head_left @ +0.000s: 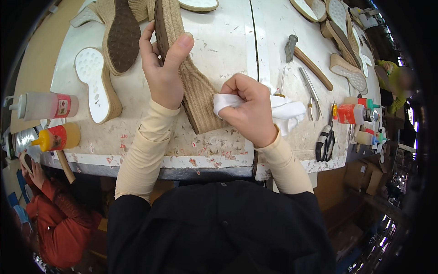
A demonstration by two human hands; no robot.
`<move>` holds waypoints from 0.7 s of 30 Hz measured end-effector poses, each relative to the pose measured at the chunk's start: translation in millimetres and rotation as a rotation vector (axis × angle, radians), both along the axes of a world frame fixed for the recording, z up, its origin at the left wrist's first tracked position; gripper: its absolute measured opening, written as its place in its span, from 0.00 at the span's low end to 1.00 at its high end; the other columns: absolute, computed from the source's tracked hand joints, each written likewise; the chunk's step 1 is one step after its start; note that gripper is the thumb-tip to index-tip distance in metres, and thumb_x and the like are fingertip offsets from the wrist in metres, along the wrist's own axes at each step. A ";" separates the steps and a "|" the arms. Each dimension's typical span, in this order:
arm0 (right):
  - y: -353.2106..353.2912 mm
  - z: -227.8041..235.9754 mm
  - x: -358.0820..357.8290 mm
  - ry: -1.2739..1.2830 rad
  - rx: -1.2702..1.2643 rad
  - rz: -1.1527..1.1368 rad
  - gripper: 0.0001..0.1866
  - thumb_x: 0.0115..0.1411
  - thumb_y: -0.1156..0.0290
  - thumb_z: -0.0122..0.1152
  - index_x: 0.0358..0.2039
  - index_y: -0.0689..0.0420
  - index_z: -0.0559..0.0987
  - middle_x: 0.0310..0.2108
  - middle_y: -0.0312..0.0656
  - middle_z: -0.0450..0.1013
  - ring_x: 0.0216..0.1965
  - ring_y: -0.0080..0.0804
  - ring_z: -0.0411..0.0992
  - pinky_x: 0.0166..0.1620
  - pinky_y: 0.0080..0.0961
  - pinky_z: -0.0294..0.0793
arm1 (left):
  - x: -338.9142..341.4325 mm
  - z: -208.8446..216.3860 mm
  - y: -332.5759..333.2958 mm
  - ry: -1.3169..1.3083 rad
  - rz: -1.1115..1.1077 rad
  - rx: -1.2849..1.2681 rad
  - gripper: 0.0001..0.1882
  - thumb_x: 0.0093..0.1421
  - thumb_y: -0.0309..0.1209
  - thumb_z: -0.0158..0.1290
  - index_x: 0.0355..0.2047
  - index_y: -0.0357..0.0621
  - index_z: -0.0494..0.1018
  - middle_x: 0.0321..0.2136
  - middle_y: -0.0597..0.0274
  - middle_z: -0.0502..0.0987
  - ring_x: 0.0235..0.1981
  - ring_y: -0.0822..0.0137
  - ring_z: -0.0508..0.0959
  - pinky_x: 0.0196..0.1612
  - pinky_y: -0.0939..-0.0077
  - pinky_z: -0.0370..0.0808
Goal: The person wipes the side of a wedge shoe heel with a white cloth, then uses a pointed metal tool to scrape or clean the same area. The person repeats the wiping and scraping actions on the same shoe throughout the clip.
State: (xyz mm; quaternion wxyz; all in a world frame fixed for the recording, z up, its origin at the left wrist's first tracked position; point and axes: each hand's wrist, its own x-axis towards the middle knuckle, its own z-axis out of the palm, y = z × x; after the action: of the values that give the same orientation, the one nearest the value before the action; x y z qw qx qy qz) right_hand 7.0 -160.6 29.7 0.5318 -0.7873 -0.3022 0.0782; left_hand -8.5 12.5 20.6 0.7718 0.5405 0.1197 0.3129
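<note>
The wedge [200, 98] stands on edge in front of me over the table [219, 50], its braided side toward my right; I cannot tell whether its lower end rests there. My left hand [164, 75] grips it higher up, thumb on the braid and fingers round the brown sole. My right hand [248, 107] has its fingers curled in, pinching the cloth [287, 112], a fold of which wraps the fingertips against the braid near the thick end; the rest trails to the right.

Left of the wedge lie a brown-soled wedge [122, 41] and a white-faced wedge [91, 75], then a clear bottle [39, 106] and a yellow bottle [68, 136]. Beyond the cloth are tweezers [309, 84], a hammer [312, 67], and, nearer me, black-handled cutters [323, 142]. Farther right stands a red-labelled bottle [349, 113]. At far left, a co-worker in red [64, 223] holds another sole [26, 160].
</note>
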 end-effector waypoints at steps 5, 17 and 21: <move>2.8 -0.3 4.4 0.114 -0.055 -0.001 0.07 0.43 0.81 0.60 0.20 0.61 0.70 0.17 0.31 0.65 0.21 0.13 0.60 0.23 0.14 0.59 | 4.6 -0.9 4.4 0.014 0.009 0.033 0.39 0.54 0.39 0.62 0.58 0.34 0.55 0.36 0.60 0.71 0.36 0.74 0.71 0.41 0.82 0.68; 5.9 -4.0 5.8 0.146 0.090 -0.012 0.07 0.44 0.81 0.60 0.21 0.61 0.70 0.17 0.30 0.65 0.20 0.12 0.59 0.22 0.12 0.58 | 6.2 -3.0 5.4 0.015 0.001 0.012 0.39 0.54 0.40 0.61 0.58 0.33 0.55 0.37 0.59 0.72 0.37 0.73 0.71 0.42 0.82 0.68; 5.6 -7.1 3.7 0.083 0.007 0.030 0.07 0.45 0.81 0.60 0.22 0.61 0.70 0.17 0.29 0.65 0.20 0.11 0.59 0.22 0.13 0.58 | 6.1 -2.7 5.8 0.027 0.000 0.027 0.38 0.55 0.39 0.60 0.58 0.33 0.55 0.37 0.59 0.72 0.36 0.73 0.71 0.42 0.82 0.68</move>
State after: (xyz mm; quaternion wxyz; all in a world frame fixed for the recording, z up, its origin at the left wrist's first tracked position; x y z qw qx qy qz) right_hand 10.7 -155.0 22.6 0.5454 -0.7768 -0.2918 0.1178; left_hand -2.4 18.3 17.9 0.7628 0.5550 0.1258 0.3070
